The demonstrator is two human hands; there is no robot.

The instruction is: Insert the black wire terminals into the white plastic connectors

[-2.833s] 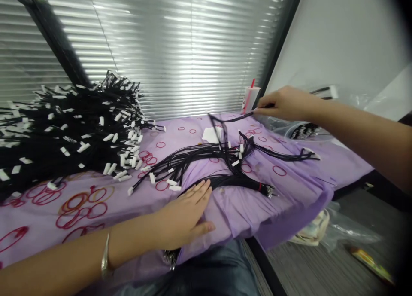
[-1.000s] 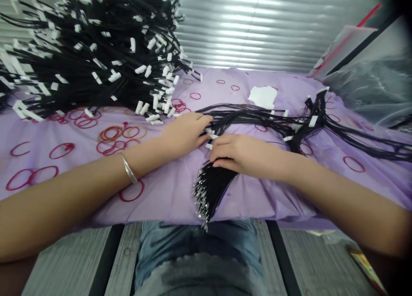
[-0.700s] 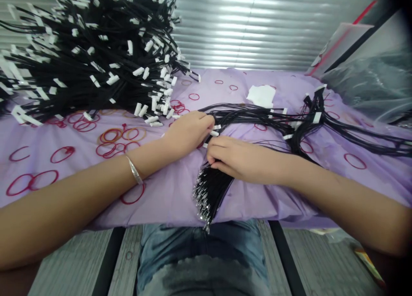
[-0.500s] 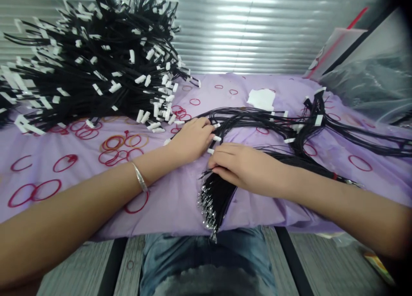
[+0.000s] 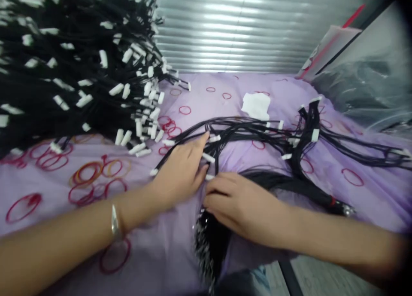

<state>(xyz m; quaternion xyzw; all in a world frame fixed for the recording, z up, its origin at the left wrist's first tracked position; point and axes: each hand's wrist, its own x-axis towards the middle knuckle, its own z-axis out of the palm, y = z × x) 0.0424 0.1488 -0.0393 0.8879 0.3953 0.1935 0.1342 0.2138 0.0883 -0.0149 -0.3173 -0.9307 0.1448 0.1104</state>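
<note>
My left hand (image 5: 180,167) lies at the near ends of a spread of black cables (image 5: 244,126), its index finger stretched out and its thumb apart. Small white connectors (image 5: 208,157) sit beside those fingertips. Close by on the right, my right hand (image 5: 234,201) has its fingers curled together over black cables, with a white connector showing at its fingertips. Exactly what lies inside its grip is hidden. From beneath this hand hangs a bundle of black cables with silvery tips (image 5: 206,248), blurred, at the table's front edge.
A big heap of black cables with white connectors (image 5: 74,72) fills the back left. Red and tan rubber bands (image 5: 86,173) are scattered over the purple table cover (image 5: 154,236). A white paper scrap (image 5: 256,106) lies behind the cables. Clear plastic (image 5: 370,81) stands at the right.
The view has shifted closer to the table. My left hand's index finger and thumb have spread apart. My right hand stays curled over the cables, beside the white connectors.
</note>
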